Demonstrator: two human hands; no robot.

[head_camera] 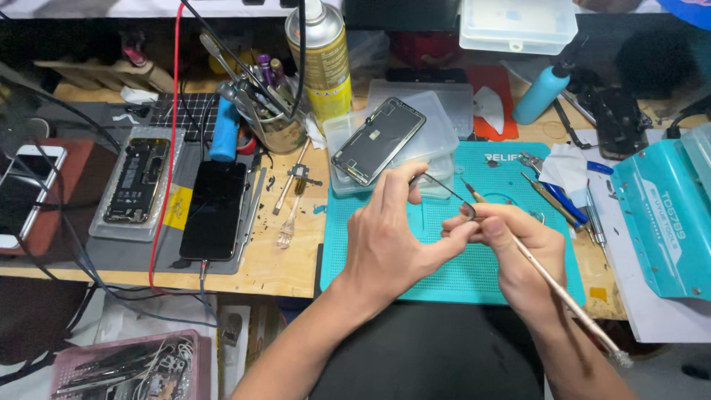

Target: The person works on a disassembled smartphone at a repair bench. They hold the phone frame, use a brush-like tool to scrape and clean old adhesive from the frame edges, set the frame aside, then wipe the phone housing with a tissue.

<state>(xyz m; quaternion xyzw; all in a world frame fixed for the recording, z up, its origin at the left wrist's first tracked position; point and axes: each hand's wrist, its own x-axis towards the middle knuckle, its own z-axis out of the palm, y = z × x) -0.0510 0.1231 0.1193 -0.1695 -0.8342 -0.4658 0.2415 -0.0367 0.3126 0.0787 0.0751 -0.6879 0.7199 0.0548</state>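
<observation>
Teal mat (444, 274), perhaps white-lettered, under hands.

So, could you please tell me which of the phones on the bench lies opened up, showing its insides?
The opened phone in the clear tray at the left; the black phone beside it and the white phone at the far left show only their screens.

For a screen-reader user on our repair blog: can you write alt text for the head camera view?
Over a teal work mat, the left hand pinches a thin dark strip while the right hand holds a slim brush to it. Around them on the wooden bench lie a phone screen on clear boxes, a dark phone, and a yellow spray can.
</observation>
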